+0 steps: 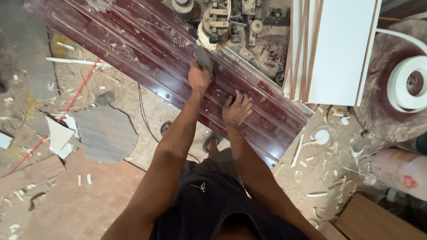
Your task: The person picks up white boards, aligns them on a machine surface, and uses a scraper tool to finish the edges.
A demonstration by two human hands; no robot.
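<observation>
Grey block (204,58) gripped by left hand (199,76) on dusty maroon bed (147,53), at 12 o'clock; right hand (236,109) laid flat, open, at 4 o'clock; debris remains on bed, glue head (218,22) caked

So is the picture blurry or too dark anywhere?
Head view: mostly sharp and evenly lit, with no harsh shadows. The left hand and the grey tool it grips look slightly soft; the right hand, flat on the dark red table, is crisp. The white panels are bright and nearly washed out. The edges bend a little, like a wide lens.
</observation>
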